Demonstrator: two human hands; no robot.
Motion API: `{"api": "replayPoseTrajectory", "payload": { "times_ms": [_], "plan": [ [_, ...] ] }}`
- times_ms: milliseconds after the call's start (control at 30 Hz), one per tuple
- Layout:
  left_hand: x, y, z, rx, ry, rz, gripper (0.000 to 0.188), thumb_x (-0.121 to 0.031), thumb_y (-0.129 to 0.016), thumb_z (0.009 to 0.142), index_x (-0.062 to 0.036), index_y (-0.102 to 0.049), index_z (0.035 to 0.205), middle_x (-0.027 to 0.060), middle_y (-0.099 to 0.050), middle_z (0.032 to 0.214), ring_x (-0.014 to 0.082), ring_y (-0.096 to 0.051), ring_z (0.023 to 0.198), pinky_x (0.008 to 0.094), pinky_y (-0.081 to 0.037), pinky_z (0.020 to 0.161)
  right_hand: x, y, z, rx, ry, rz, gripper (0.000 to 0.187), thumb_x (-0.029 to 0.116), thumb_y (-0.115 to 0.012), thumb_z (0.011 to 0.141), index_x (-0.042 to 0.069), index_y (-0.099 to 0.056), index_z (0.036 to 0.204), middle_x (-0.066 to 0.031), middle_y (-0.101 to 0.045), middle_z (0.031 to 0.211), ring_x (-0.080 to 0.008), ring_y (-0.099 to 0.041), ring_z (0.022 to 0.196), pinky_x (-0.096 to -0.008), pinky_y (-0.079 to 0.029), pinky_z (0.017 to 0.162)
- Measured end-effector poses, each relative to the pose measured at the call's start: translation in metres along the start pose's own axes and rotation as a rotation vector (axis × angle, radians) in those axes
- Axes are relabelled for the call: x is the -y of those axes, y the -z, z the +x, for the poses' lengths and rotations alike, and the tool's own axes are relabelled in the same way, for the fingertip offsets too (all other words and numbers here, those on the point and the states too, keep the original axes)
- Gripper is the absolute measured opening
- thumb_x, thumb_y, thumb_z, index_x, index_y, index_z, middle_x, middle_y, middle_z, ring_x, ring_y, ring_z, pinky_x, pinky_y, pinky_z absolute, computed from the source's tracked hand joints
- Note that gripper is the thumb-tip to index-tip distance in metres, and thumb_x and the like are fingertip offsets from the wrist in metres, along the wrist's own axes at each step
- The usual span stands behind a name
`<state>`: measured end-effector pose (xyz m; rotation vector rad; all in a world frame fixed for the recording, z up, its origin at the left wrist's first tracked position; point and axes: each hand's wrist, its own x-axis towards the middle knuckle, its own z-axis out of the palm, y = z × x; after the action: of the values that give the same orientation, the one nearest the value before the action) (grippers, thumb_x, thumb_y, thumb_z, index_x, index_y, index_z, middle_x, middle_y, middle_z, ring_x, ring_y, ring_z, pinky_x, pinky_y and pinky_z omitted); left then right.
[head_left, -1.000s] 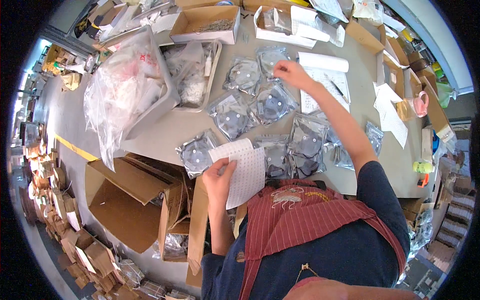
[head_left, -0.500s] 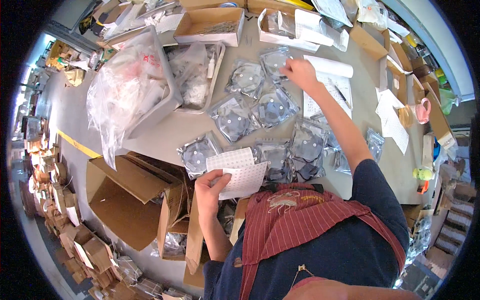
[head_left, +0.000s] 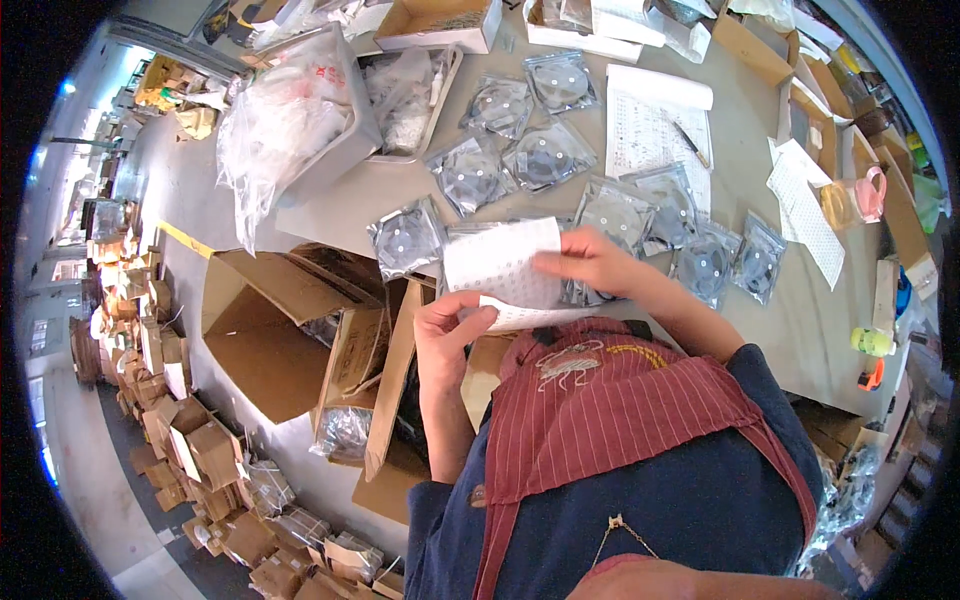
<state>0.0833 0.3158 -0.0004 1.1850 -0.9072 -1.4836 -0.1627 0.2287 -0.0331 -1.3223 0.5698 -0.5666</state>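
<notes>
My left hand [head_left: 447, 328] pinches a white sheet of small labels [head_left: 500, 262] by its lower left part, just in front of my apron. Rows of tiny printed marks cover the sheet, and its lower part curls over. At the sheet's right edge, my right hand [head_left: 603, 264] has its fingers closed on the paper; the fingertips are partly hidden. Around my hands lie several clear zip bags with round grey disc-shaped parts, among them one bag [head_left: 405, 240] to the left, one [head_left: 470, 176] beyond the sheet and one [head_left: 760, 258] to the right. Some bags are partly covered by the sheet and my right hand.
A printed paper [head_left: 650, 125] with a pen [head_left: 691, 145] lies on the table [head_left: 800, 345]. Grey bins [head_left: 365, 125] of plastic bags stand at the far left. Open cardboard boxes [head_left: 262, 365] sit below the left edge. A pink-handled cup [head_left: 870, 195] stands right.
My right hand has come back from a far bag to the label sheet's right edge. The sheet is now held in both hands. The view has shifted slightly.
</notes>
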Motion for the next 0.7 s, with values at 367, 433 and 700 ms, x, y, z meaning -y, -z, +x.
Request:
{"api": "replayPoseTrajectory", "payload": {
  "times_ms": [367, 433, 700],
  "plan": [
    [0.011, -0.024, -0.043, 0.067, 0.016, -0.025, 0.017, 0.007, -0.068, 0.074, 0.0035, -0.074, 0.091, 0.025, -0.06, 0.127, 0.0278, -0.06, 0.114, 0.038, -0.044, 0.098, 0.026, 0.026, -0.051, -0.489, -0.007, 0.453, 0.035, 0.027, -0.057, 0.098, -0.002, -0.061, 0.119, -0.0073, -0.069, 0.106, -0.0132, -0.068, 0.092, -0.0283, -0.056, 0.076],
    [0.012, -0.034, -0.043, 0.108, 0.017, -0.012, 0.017, 0.005, -0.069, 0.075, 0.0035, -0.073, 0.091, 0.0242, -0.06, 0.127, 0.0272, -0.061, 0.113, 0.0376, -0.044, 0.097, 0.024, 0.026, -0.065, -0.525, 0.0, 0.468, 0.035, 0.027, -0.057, 0.098, -0.001, -0.061, 0.119, -0.0076, -0.069, 0.106, -0.0135, -0.068, 0.091, -0.0287, -0.056, 0.075],
    [0.016, -0.071, -0.037, 0.161, 0.062, 0.246, 0.02, 0.003, -0.073, 0.072, 0.0048, -0.071, 0.091, 0.0108, -0.064, 0.109, 0.0208, -0.059, 0.102, 0.0318, -0.042, 0.092, 0.001, 0.012, -0.114, -0.555, -0.049, 0.436, 0.033, 0.029, -0.061, 0.096, 0.002, -0.064, 0.116, -0.0045, -0.068, 0.105, -0.0128, -0.063, 0.094, -0.0307, -0.051, 0.079]
  ]
}}
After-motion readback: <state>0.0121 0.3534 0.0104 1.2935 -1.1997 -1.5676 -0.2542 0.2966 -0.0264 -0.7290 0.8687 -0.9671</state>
